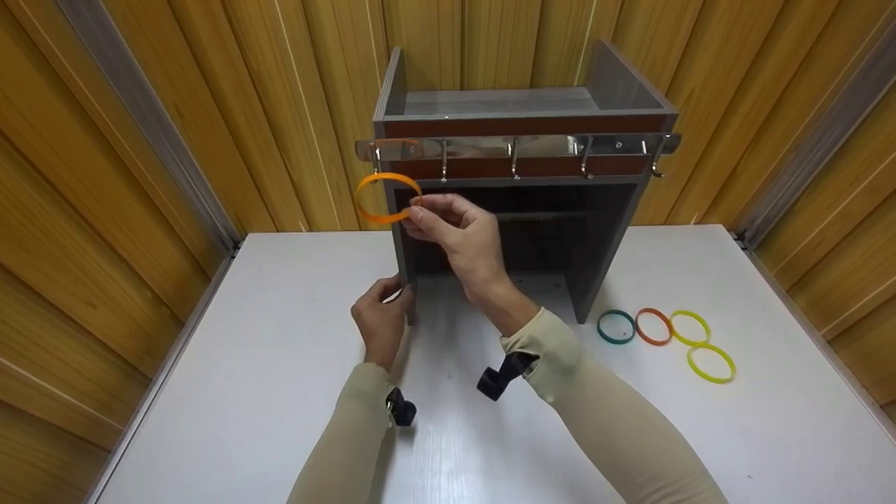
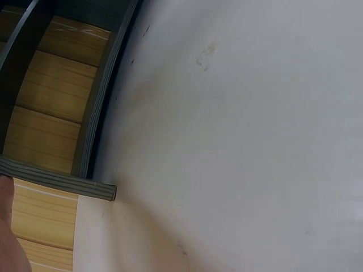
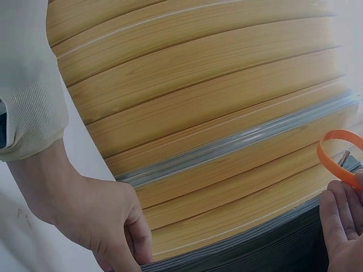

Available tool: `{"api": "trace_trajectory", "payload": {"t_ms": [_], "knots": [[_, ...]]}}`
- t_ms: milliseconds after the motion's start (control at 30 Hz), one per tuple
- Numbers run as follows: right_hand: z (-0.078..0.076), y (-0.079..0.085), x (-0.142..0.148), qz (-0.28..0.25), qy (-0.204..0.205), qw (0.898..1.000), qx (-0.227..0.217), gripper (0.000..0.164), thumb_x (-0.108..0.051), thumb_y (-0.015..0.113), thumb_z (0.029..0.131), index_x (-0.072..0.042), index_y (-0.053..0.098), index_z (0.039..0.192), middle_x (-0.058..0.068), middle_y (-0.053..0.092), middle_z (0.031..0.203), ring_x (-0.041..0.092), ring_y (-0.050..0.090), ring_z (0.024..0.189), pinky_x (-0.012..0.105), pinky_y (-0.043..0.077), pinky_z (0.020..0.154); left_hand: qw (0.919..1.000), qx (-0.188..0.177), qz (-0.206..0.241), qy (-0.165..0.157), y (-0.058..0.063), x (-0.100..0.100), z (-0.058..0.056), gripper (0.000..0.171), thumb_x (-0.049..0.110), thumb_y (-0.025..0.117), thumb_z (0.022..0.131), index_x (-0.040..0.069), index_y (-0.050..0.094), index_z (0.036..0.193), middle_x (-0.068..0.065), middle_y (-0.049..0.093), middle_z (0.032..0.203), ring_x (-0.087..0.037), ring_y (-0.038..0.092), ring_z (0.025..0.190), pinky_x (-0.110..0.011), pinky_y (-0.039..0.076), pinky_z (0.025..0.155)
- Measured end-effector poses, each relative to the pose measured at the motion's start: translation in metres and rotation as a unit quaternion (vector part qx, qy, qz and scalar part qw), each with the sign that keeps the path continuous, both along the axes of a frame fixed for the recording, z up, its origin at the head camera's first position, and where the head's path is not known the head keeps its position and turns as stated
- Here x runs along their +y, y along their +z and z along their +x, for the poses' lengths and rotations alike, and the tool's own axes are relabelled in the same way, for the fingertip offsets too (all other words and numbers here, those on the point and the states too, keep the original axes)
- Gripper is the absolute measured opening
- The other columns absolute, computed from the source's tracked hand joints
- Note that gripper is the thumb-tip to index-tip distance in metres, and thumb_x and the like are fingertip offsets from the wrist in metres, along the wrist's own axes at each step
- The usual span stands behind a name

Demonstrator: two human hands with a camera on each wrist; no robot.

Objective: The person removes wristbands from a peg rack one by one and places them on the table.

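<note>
My right hand (image 1: 467, 241) pinches an orange silicone wristband (image 1: 361, 201) between thumb and fingers. The band is held up just below the leftmost hook (image 1: 376, 157) of a metal hook rail (image 1: 476, 145), overlapping the hook's tip in the head view. That rail runs across the front of a grey wooden shelf unit (image 1: 612, 245). Low down, my left hand (image 1: 381, 320) grips the edge of the unit's left side panel (image 2: 62, 182). In the right wrist view, the orange loop (image 3: 324, 156) stands above the fingers, near a hook at the panel's end.
Right of the unit, a teal wristband (image 1: 600, 330), a red wristband (image 1: 640, 334) and two yellow wristbands (image 1: 707, 329) lie on the white table (image 1: 294, 336). Wood-patterned walls (image 1: 308, 105) enclose the back and both sides.
</note>
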State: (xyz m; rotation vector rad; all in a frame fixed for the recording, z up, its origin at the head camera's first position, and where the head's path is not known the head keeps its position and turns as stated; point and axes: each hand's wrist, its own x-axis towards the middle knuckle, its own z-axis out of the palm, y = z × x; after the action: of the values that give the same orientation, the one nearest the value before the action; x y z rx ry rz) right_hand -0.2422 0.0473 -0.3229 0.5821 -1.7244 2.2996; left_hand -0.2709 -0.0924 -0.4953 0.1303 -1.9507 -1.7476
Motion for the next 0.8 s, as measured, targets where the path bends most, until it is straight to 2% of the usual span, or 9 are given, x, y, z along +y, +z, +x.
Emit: {"api": "trace_trajectory", "payload": {"t_ms": [300, 567, 800], "knots": [[0.013, -0.007, 0.014, 0.009, 0.0, 1.0, 0.011, 0.02, -0.006, 0.077, 0.098, 0.003, 0.075, 0.116, 0.02, 0.074, 0.112, 0.032, 0.077, 0.098, 0.045, 0.061, 0.094, 0.9999, -0.013, 0.007, -0.001, 0.0, -0.004, 0.0, 0.022, 0.0, 0.085, 0.086, 0.004, 0.083, 0.108, -0.007, 0.08, 0.104, -0.024, 0.076, 0.102, -0.028, 0.063, 0.078], [0.023, -0.019, 0.033, -0.015, -0.006, 1.0, -0.003, 0.018, -0.001, 0.075, 0.098, 0.005, 0.074, 0.115, 0.022, 0.075, 0.11, 0.032, 0.077, 0.096, 0.046, 0.062, 0.092, 1.0, -0.006, 0.003, 0.003, 0.001, -0.006, -0.001, 0.022, -0.003, 0.084, 0.084, 0.002, 0.083, 0.105, -0.011, 0.08, 0.103, -0.027, 0.077, 0.101, -0.03, 0.064, 0.078], [0.029, -0.033, 0.054, -0.007, -0.023, 1.0, -0.012, 0.019, -0.001, 0.074, 0.099, 0.005, 0.073, 0.116, 0.021, 0.076, 0.11, 0.038, 0.076, 0.099, 0.045, 0.062, 0.093, 0.9999, -0.01, -0.008, 0.008, 0.0, -0.006, -0.003, 0.023, -0.004, 0.084, 0.083, 0.002, 0.082, 0.106, -0.011, 0.08, 0.104, -0.027, 0.077, 0.102, -0.032, 0.064, 0.081]]}}
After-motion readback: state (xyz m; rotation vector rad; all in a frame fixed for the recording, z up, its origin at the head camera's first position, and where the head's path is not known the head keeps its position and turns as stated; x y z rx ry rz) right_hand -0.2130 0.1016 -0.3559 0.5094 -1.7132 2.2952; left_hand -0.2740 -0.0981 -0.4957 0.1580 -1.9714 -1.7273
